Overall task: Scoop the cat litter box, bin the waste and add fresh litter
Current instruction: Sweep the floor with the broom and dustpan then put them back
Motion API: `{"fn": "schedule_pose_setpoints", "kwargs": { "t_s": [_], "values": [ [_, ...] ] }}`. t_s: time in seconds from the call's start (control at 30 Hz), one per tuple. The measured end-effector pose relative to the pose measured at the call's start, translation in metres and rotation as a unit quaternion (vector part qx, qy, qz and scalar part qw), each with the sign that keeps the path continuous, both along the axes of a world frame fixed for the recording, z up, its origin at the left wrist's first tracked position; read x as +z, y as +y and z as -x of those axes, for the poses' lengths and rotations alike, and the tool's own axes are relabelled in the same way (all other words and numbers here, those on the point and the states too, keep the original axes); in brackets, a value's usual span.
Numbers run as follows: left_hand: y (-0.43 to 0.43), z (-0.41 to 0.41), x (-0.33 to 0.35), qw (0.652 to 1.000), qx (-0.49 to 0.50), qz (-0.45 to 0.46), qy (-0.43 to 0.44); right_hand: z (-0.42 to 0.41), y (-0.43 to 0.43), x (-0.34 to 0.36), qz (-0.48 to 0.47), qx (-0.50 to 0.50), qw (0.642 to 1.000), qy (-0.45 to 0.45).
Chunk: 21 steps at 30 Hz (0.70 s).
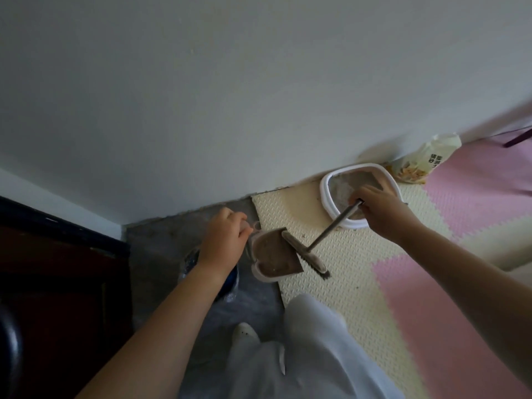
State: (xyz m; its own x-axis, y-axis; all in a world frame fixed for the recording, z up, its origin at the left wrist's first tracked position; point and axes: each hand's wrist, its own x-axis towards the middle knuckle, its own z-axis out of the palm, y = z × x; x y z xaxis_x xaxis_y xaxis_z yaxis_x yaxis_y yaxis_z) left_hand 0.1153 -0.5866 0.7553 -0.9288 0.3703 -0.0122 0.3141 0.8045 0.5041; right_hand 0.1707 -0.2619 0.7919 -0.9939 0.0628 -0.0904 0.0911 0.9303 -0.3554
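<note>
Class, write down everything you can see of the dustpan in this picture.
The dustpan looks like pale pinkish plastic, its inside brown with gritty litter. Its open lip faces the cream mat, low at the mat's edge over grey floor. The left hand grips its handle. The brush head lies along its lip.

Home room, pink-and-cream foam floor mats (359,269), litter box (326,194), plain white wall (201,96)
</note>
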Motion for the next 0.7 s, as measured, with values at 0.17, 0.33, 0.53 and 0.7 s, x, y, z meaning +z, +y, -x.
{"fn": "schedule_pose_setpoints", "kwargs": {
  "t_s": [0.17,0.33,0.53,0.7],
  "values": [
    [0.045,-0.03,-0.008,0.998,0.048,0.013,-0.039,-0.008,0.055,-0.028,0.003,0.032,0.999,-0.021],
    [0.112,-0.079,-0.016,0.989,0.123,0.024,-0.077,-0.019,0.107,-0.047,0.024,0.105,0.991,-0.078],
    [0.179,-0.144,-0.025,0.963,0.235,-0.013,-0.128,-0.046,0.152,-0.077,0.068,0.155,0.976,-0.136],
    [0.202,-0.18,-0.028,0.944,0.29,-0.021,-0.156,-0.051,0.159,-0.087,0.16,0.015,0.975,-0.152]
  ]
}}
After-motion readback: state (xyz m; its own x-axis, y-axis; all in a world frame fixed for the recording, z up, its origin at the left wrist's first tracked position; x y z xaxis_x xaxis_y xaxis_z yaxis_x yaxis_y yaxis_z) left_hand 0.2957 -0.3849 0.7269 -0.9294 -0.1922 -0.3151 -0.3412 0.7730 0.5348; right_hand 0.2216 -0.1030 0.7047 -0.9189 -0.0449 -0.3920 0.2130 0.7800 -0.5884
